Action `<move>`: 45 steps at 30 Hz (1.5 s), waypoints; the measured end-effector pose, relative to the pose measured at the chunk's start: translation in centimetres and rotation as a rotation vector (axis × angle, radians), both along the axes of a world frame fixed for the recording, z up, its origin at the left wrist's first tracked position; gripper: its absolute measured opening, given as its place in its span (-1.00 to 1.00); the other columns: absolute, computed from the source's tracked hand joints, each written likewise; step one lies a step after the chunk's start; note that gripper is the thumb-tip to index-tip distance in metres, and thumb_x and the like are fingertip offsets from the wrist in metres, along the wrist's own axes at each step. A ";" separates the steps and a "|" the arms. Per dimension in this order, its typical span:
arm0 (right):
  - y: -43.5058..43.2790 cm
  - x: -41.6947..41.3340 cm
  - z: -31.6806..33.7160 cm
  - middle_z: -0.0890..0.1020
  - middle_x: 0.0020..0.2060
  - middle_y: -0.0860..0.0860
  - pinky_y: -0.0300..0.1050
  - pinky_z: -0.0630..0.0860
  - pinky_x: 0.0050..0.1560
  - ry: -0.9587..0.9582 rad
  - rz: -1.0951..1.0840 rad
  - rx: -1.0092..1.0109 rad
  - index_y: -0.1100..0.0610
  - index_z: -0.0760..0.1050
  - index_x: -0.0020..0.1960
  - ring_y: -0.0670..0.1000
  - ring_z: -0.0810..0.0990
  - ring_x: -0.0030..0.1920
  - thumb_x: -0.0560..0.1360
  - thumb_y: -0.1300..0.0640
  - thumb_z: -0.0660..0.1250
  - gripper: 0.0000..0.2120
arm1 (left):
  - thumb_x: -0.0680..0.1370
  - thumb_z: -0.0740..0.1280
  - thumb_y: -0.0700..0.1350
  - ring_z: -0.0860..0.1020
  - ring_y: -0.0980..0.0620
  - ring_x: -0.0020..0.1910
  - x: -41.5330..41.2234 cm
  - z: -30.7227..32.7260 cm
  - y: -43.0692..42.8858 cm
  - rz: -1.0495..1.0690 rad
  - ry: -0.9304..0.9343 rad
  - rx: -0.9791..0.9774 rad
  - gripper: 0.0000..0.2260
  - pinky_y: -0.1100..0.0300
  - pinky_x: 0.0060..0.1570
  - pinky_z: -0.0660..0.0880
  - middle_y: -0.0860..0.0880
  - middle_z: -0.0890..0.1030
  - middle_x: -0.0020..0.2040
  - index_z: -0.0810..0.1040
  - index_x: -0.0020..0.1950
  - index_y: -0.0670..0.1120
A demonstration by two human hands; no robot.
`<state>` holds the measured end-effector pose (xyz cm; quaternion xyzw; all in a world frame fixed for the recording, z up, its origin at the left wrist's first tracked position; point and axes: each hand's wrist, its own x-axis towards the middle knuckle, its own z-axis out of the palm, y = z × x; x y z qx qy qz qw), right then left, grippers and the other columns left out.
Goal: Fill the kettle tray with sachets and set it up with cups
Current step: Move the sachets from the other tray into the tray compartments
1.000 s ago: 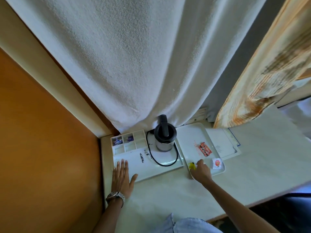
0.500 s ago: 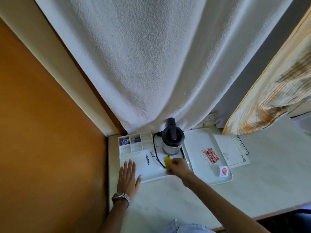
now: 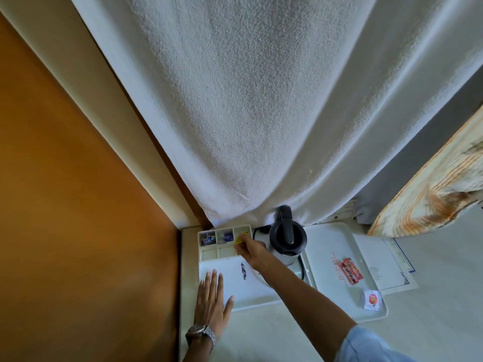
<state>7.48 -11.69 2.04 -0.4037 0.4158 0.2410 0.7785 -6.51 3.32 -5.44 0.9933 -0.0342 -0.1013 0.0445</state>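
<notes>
A white kettle tray [image 3: 256, 291] lies in the desk's left corner, with small compartments along its far edge. Two of those hold bluish sachets [image 3: 207, 240]. My right hand [image 3: 251, 250] pinches a yellow sachet [image 3: 240, 238] over the rightmost far compartment. My left hand [image 3: 211, 301] lies flat, fingers spread, on the tray's near left corner. A black and silver kettle [image 3: 287, 240] stands on the tray to the right of my right hand. No cups are in view.
A second white tray [image 3: 326, 239] to the right carries a red sachet [image 3: 351, 270] and a white sachet with a red print [image 3: 372, 299]. Papers [image 3: 384, 265] lie beyond it. White curtain [image 3: 248, 113] hangs behind the kettle; an orange wall [image 3: 65, 205] closes the left.
My right hand carried the yellow sachet from the right tray leftward across the kettle tray to the far compartments. My left hand stayed flat at the tray's corner.
</notes>
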 end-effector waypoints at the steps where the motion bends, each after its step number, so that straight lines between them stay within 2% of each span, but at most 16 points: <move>1: -0.1 -0.1 -0.2 0.50 -0.33 0.14 -0.06 0.54 0.23 -0.017 0.004 0.021 0.30 0.47 -0.21 0.02 0.54 -0.29 0.56 0.32 0.35 -0.82 | 0.58 -0.25 0.25 -0.33 0.02 0.52 0.1 0.1 0.0 0.006 0.004 -0.003 -0.38 0.03 0.46 -0.17 -0.06 -0.22 0.58 -0.35 0.52 -0.04; 4: -1.1 -2.6 -1.1 0.46 -0.38 0.12 -0.04 0.57 0.09 -0.024 0.045 0.067 0.27 0.44 -0.26 0.02 0.50 -0.32 0.60 0.25 0.32 -0.74 | 0.58 -0.28 0.25 -0.34 0.04 0.51 -0.1 0.5 -0.1 0.018 0.085 -0.010 -0.37 0.02 0.45 -0.12 -0.14 0.12 0.54 -0.28 0.54 -0.09; 6: -2.5 -5.5 -1.8 0.48 -0.39 0.11 -0.12 0.56 -0.18 -0.001 0.116 0.066 0.24 0.45 -0.25 0.02 0.47 -0.38 0.60 0.21 0.32 -0.74 | 0.57 -0.30 0.26 -0.41 0.09 0.49 -0.2 0.4 0.0 0.024 0.093 -0.028 -0.30 0.04 0.46 -0.15 -0.15 0.16 0.52 -0.01 0.54 -0.18; 9: -7.1 -10.4 -3.1 0.47 -0.43 0.06 -0.22 0.40 -0.45 -0.037 0.343 -0.371 0.14 0.49 -0.34 -0.02 0.39 -0.50 0.52 0.05 0.42 -0.70 | 0.54 -0.33 0.30 -0.48 0.15 0.45 -0.3 0.3 -0.1 0.008 0.099 -0.080 -0.22 0.12 0.45 -0.29 -0.14 0.13 0.53 0.18 0.51 -0.19; 11: -11.4 -12.8 -3.3 0.54 -0.39 0.03 -0.17 0.45 -0.34 -0.066 0.426 -0.830 0.14 0.48 -0.35 0.00 0.48 -0.42 0.51 -0.03 0.40 -0.66 | 0.50 -0.37 0.34 -0.52 0.18 0.42 -0.4 0.1 0.0 0.004 0.091 -0.097 -0.17 0.13 0.44 -0.33 -0.14 0.05 0.55 0.11 0.53 -0.19; 13: -15.8 -13.9 -2.8 0.63 -0.12 0.10 -0.05 0.55 -0.06 -0.050 0.404 -1.153 0.14 0.57 -0.10 0.10 0.62 -0.14 0.54 0.00 0.35 -0.80 | 0.43 -0.44 0.38 -0.58 0.21 0.37 -0.5 0.0 0.0 -0.001 0.091 -0.095 -0.12 0.14 0.43 -0.39 -0.12 -0.05 0.57 -0.01 0.54 -0.17; 15: -19.8 -13.6 -2.3 0.52 0.14 0.24 0.08 0.50 0.16 -0.031 0.446 -1.373 0.25 0.47 0.20 0.28 0.57 0.12 0.54 0.14 0.32 -0.73 | 0.41 -0.48 0.38 -0.60 0.23 0.34 -0.6 0.0 -0.2 -0.004 0.087 -0.092 -0.10 0.14 0.42 -0.41 -0.10 -0.08 0.56 -0.04 0.54 -0.16; 17: -22.4 -12.6 -1.8 0.44 0.21 0.34 0.16 0.46 0.24 0.046 0.547 -1.433 0.34 0.35 0.28 0.37 0.49 0.22 0.54 0.25 0.25 -0.66 | 0.37 -0.52 0.38 -0.58 0.21 0.36 -0.7 0.5 -0.6 -0.015 0.097 -0.076 -0.08 0.15 0.40 -0.43 -0.09 -0.10 0.55 -0.06 0.52 -0.16; 22: -23.6 -11.1 -1.1 0.45 0.28 0.35 0.12 0.41 0.33 0.047 0.683 -1.395 0.35 0.29 0.35 0.35 0.47 0.30 0.61 0.15 0.20 -0.61 | 0.23 -0.68 0.37 -0.34 0.00 0.52 -0.1 1.4 -0.8 -0.057 0.165 0.028 0.03 0.20 0.25 -0.65 -0.11 -0.12 0.58 -0.15 0.55 -0.13; 24: -23.4 -10.9 -1.1 0.49 0.29 0.32 0.08 0.42 0.33 0.060 0.703 -1.395 0.34 0.32 0.35 0.31 0.49 0.32 0.61 0.06 0.24 -0.56 | 0.36 -0.59 0.34 -0.52 0.14 0.42 -0.5 1.9 -0.8 -0.080 0.133 0.040 -0.03 0.16 0.33 -0.55 -0.15 0.03 0.56 0.05 0.54 -0.18; 27: -23.1 -10.9 -1.3 0.54 0.28 0.29 0.04 0.45 0.33 0.110 0.720 -1.419 0.33 0.39 0.34 0.27 0.51 0.31 0.62 0.00 0.23 -0.54 | 0.56 -0.38 0.23 -0.47 0.10 0.46 -0.8 2.8 -1.0 -0.057 0.159 0.050 -0.19 0.09 0.39 -0.26 -0.17 0.43 0.40 0.43 0.38 -0.20; 31: -22.6 -11.2 -1.0 0.57 0.23 0.31 0.05 0.46 0.30 0.086 0.696 -1.374 0.33 0.46 0.27 0.28 0.53 0.27 0.64 -0.07 0.16 -0.53 | 0.29 -0.63 0.34 -0.30 -0.07 0.54 -0.7 2.0 -0.5 -0.074 0.168 0.053 -0.02 0.18 0.25 -0.63 -0.13 -0.06 0.59 -0.10 0.56 -0.13; 36: -18.9 -12.2 -0.3 0.68 -0.10 0.26 -0.06 0.54 -0.02 -0.016 0.416 -1.023 0.30 0.63 -0.11 0.20 0.64 -0.09 0.59 -0.06 0.28 -0.58 | 0.33 -0.51 0.34 -0.21 -0.10 0.56 -0.6 1.8 -0.3 -0.056 0.186 0.111 -0.11 0.17 0.22 -0.62 -0.11 -0.18 0.59 -0.22 0.55 -0.11; 39: -13.9 -13.9 0.1 0.59 -0.23 0.20 -0.21 0.47 -0.31 -0.064 0.444 -0.565 0.21 0.58 -0.24 0.03 0.49 -0.33 0.50 0.16 0.41 -0.83 | 0.30 -0.54 0.38 -0.20 -0.13 0.56 -0.3 1.5 -0.3 -0.030 0.157 0.062 -0.05 0.16 0.25 -0.60 -0.13 -0.16 0.58 -0.19 0.55 -0.13; 42: -8.8 -13.4 -0.1 0.55 -0.23 0.17 -0.21 0.59 -0.21 -0.078 0.568 -0.234 0.25 0.58 -0.19 -0.02 0.54 -0.30 0.51 0.25 0.38 -0.89 | 0.31 -0.53 0.40 -0.18 -0.16 0.56 -0.4 1.5 -0.3 -0.020 0.154 -0.004 -0.03 0.15 0.31 -0.55 -0.15 -0.14 0.58 -0.14 0.55 -0.15; 45: -4.0 -10.3 -0.4 0.57 -0.25 0.18 -0.20 0.64 -0.17 -0.045 0.461 -0.153 0.30 0.56 -0.15 0.00 0.59 -0.27 0.52 0.34 0.37 -0.93 | 0.38 -0.47 0.39 -0.12 -0.17 0.56 -0.6 1.6 0.0 -0.030 0.129 -0.035 -0.08 0.13 0.37 -0.45 -0.16 -0.05 0.57 -0.05 0.55 -0.16</move>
